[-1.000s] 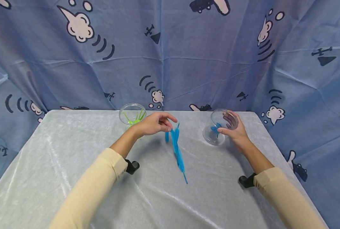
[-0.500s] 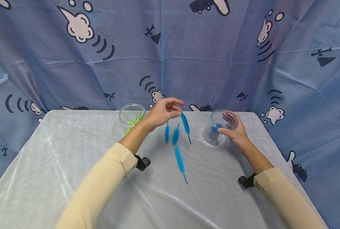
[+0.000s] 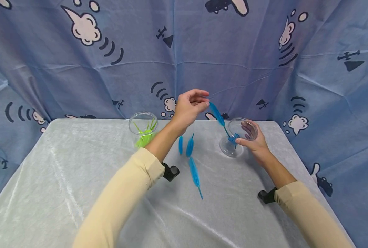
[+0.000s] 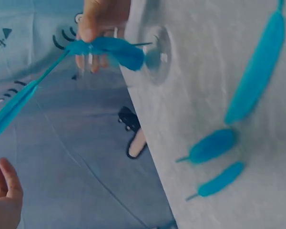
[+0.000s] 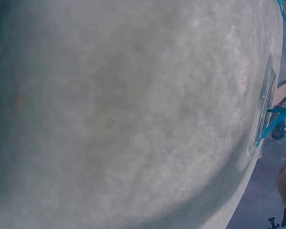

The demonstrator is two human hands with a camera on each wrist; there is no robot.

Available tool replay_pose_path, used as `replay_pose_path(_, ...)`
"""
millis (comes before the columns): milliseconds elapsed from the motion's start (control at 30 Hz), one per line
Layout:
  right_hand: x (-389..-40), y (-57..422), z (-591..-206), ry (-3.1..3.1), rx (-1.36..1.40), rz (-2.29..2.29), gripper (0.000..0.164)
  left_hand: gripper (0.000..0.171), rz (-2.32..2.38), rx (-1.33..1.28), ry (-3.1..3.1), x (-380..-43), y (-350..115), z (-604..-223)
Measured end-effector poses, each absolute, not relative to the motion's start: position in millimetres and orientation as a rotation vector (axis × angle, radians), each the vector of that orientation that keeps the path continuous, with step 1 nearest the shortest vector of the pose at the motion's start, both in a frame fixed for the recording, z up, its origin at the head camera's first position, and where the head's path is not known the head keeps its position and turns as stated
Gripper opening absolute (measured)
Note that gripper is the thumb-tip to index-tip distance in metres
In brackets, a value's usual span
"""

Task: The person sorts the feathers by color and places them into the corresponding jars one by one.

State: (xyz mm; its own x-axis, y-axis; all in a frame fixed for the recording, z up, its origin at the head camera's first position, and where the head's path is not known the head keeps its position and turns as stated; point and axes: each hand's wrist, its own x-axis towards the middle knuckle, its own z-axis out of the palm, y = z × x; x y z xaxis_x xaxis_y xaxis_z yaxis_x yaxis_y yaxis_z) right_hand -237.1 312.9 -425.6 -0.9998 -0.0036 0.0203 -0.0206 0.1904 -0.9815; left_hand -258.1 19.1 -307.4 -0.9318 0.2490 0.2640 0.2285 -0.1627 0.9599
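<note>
My left hand (image 3: 188,106) pinches a blue feather (image 3: 217,114) at its soft end, thumb against fingers. The feather slants down to the right, and its quill tip overlaps the mouth of a clear jar (image 3: 229,151). My right hand (image 3: 255,139) grips this jar near its top, thumb on the near side. Inside the jar is more blue feather (image 3: 233,138), also seen through the wall in the left wrist view as a blue plume (image 4: 121,51). On the table lie a thin blue feather (image 3: 180,145), a short blue feather (image 3: 190,147) and a longer blue feather (image 3: 194,172).
Back left on the grey cloth-covered table (image 3: 63,186) stands a second clear jar (image 3: 129,124) with several bright green feathers (image 3: 143,139), stems upward. My left forearm passes in front of its right side. A blue patterned curtain (image 3: 109,86) hangs right behind the table.
My left hand took a blue feather from the group on the table. It lifted it and carried it right to the jar mouth. My right hand and the jar have stayed put.
</note>
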Motion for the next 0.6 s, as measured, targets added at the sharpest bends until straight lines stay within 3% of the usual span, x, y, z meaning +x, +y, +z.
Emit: replay_pose_path(600,-238,311,-425,-2.378,0.051,2.012,0.09,0.02,2.49,0.552,1.994,-251,71,-302)
